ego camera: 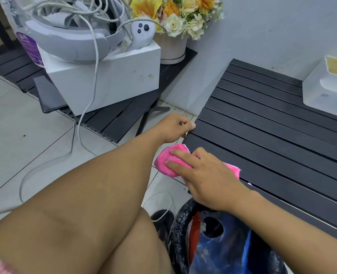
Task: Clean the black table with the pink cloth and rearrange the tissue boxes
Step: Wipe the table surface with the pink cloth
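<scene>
The black slatted table (272, 123) runs from the centre to the right edge. My right hand (205, 177) lies flat on the pink cloth (166, 160), pressing it against the table's near left corner; part of the cloth hangs off the edge. My left hand (173, 127) pinches the table's left edge a little farther back, fingers closed on it. A white tissue box (325, 86) with a yellowish top opening stands on the table at the far right, cut off by the frame.
A second black slatted table (114, 119) at the left carries a white box (112, 76) holding a headset, a controller and cables. A flower pot (172, 48) stands behind it. A cable trails over the tiled floor. A black and blue bag (219, 246) lies below the table.
</scene>
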Demonstrator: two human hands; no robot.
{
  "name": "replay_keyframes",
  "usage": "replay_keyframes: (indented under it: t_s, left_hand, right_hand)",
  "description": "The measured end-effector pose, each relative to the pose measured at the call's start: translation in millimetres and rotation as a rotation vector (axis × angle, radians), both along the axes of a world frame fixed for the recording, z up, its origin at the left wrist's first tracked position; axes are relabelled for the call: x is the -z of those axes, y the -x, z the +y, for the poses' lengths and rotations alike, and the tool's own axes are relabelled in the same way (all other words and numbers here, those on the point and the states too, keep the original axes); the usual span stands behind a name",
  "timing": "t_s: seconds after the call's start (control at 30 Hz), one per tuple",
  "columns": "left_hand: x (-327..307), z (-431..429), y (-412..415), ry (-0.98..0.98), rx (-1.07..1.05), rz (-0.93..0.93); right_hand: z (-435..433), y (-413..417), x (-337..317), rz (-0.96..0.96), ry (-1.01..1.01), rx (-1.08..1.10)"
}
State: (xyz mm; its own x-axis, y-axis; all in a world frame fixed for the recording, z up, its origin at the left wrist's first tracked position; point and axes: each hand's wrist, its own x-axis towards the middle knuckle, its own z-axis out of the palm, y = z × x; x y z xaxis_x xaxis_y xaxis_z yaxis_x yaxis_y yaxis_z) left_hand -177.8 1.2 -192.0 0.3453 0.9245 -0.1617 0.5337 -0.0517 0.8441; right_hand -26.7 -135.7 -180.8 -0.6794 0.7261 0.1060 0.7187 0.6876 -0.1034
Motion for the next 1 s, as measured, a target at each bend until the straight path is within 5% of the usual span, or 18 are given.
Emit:
replay_keyframes:
  t_s: [0.33, 0.67, 1.0]
  left_hand:
    - [-1, -2, -1, 0.048, -0.013, 0.023]
    - [-3, -2, -3, 0.007, 0.002, 0.031]
    - [2, 0, -2, 0.078, -0.024, -0.008]
  right_hand:
    - [-54, -100, -32, -0.187, 0.020, -0.024]
    - [5, -14, -14, -0.133, -0.066, -0.010]
    - [-23, -85, -40, -0.205, -0.072, 0.073]
